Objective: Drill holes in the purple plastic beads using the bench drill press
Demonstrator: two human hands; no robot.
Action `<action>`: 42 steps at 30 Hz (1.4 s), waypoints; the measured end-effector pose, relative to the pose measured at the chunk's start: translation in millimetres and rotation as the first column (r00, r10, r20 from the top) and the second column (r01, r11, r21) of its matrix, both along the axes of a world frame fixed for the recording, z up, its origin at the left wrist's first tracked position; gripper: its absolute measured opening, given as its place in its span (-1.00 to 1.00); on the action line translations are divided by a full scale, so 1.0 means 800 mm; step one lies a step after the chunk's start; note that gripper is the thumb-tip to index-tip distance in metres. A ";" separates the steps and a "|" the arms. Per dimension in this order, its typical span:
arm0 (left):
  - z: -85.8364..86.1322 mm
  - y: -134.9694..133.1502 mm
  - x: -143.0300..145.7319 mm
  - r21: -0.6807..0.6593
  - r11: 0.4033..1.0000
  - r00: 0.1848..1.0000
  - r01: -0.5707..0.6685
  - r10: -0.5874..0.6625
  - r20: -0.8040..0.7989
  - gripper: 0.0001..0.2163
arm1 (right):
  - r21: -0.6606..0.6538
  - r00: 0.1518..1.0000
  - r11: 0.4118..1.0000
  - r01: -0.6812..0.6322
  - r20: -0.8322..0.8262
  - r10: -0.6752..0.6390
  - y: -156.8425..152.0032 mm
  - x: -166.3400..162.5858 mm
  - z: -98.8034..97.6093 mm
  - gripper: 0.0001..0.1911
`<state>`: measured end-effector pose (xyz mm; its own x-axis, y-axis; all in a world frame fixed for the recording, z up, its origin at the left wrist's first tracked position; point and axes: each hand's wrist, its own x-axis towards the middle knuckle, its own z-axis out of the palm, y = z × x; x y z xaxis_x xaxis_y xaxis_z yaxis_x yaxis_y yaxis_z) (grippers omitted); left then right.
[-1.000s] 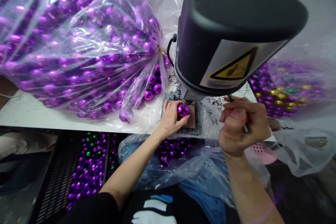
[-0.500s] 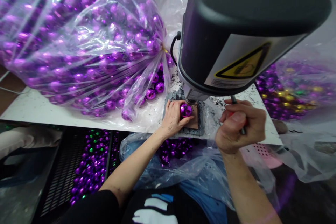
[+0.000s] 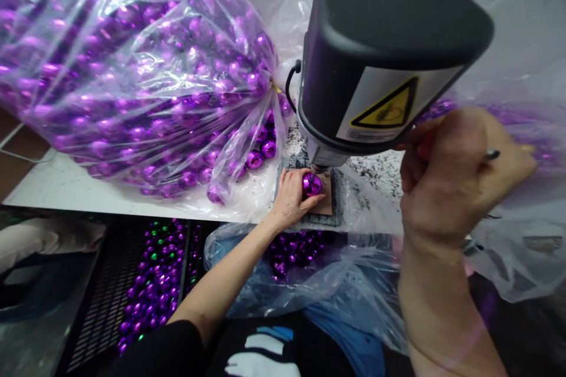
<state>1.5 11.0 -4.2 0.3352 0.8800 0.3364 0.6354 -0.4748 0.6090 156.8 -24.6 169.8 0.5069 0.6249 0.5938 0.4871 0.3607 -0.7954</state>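
Observation:
My left hand (image 3: 289, 197) pinches a shiny purple ball (image 3: 312, 184) and holds it on a small brown pad (image 3: 327, 203) under the spindle of a black bench machine (image 3: 380, 53). The machine's head hides the point where spindle meets ball. My right hand (image 3: 455, 177) is raised at the machine's right side, its fingers wrapped round a thin metal lever (image 3: 490, 155) with a red grip.
A big clear bag of purple balls (image 3: 132, 82) lies on the white table (image 3: 66, 188) at the left. Another bag with purple and gold balls (image 3: 508, 123) sits at the right. Below the table edge are a crate of balls (image 3: 152, 283) and an open bag (image 3: 300, 259).
My right hand has swung up and toward me with the lever, from low beside the pad to level with the machine's head. My left hand stays put, still holding the ball.

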 end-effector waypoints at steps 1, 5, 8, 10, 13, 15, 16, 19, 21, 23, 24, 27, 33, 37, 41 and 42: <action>0.001 0.000 -0.001 -0.006 1.000 1.000 0.000 0.000 0.018 -0.52 | 0.001 1.000 1.000 -0.018 -0.010 0.018 0.004 0.001 0.006 -0.52; 0.013 -0.024 -0.023 -0.067 0.998 0.988 -0.003 0.013 0.156 -0.50 | 0.015 0.997 0.998 -0.063 -0.038 0.064 0.013 0.009 0.009 -0.54; 0.025 -0.065 -0.056 -0.160 0.987 0.986 0.004 0.023 0.164 -0.45 | -0.002 0.994 0.994 -0.107 -0.028 0.106 0.012 0.013 0.005 -0.52; 0.033 -0.091 -0.075 -0.200 0.979 0.996 0.042 -0.026 0.081 -0.41 | 0.003 0.994 0.995 -0.102 -0.027 0.102 0.013 0.014 0.004 -0.52; 0.043 -0.100 -0.093 -0.200 0.975 0.996 0.092 -0.094 0.003 -0.29 | 0.018 0.995 0.997 -0.078 -0.056 0.079 0.016 0.014 0.002 -0.54; 0.048 -0.077 -0.099 -0.151 0.986 0.997 0.076 -0.078 -0.008 -0.36 | 0.022 0.994 0.997 -0.078 -0.074 0.080 0.018 0.015 0.001 -0.55; 0.050 -0.058 -0.101 -0.113 0.993 0.999 0.044 -0.047 -0.024 -0.45 | 0.018 0.994 0.996 -0.083 -0.073 0.084 0.018 0.015 0.001 -0.55; 0.053 0.009 -0.110 0.040 0.986 0.960 -0.161 0.166 -0.225 -0.65 | -0.010 0.993 0.995 -0.104 -0.056 0.103 0.016 0.016 0.002 -0.53; 0.054 0.047 -0.115 0.056 0.957 0.869 -0.286 0.283 -0.406 -0.59 | -0.039 0.991 0.992 -0.116 -0.065 0.114 0.013 0.016 0.004 -0.53; 0.055 0.068 -0.120 0.020 0.945 0.826 -0.328 0.296 -0.480 -0.55 | -0.060 0.991 0.991 -0.116 -0.082 0.110 0.011 0.017 0.005 -0.53; 0.056 0.072 -0.122 -0.012 0.944 0.844 -0.329 0.289 -0.452 -0.54 | -0.067 0.991 0.991 -0.112 -0.086 0.106 0.011 0.017 0.006 -0.53; 0.061 0.060 -0.126 -0.209 0.944 0.967 -0.257 0.250 -0.058 -0.52 | -0.070 0.991 0.991 -0.111 -0.086 0.105 0.012 0.016 0.007 -0.53; 0.064 0.009 -0.119 -0.566 0.615 0.515 0.549 0.284 0.809 -0.49 | -0.088 0.976 0.991 -0.104 -0.202 0.084 0.015 0.010 0.015 -0.57; 0.054 0.000 -0.102 -0.555 0.532 0.406 0.639 0.379 0.831 -0.57 | -0.123 0.961 0.986 -0.113 -0.266 0.077 0.014 0.006 0.021 -0.55; 0.038 0.001 -0.080 -0.589 0.678 0.551 0.441 0.314 0.773 -0.52 | -0.108 0.957 0.985 -0.137 -0.272 0.103 0.013 0.007 0.022 -0.60; 0.033 0.000 -0.074 -0.573 0.735 0.605 0.362 0.282 0.745 -0.51 | -0.102 0.958 0.985 -0.140 -0.265 0.109 0.014 0.008 0.022 -0.63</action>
<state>-57.8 11.2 22.4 0.2833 0.9489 -0.1392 -0.2193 0.2054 0.9538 163.3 -13.4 187.1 0.5463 0.7507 0.3714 0.2177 0.3009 -0.9285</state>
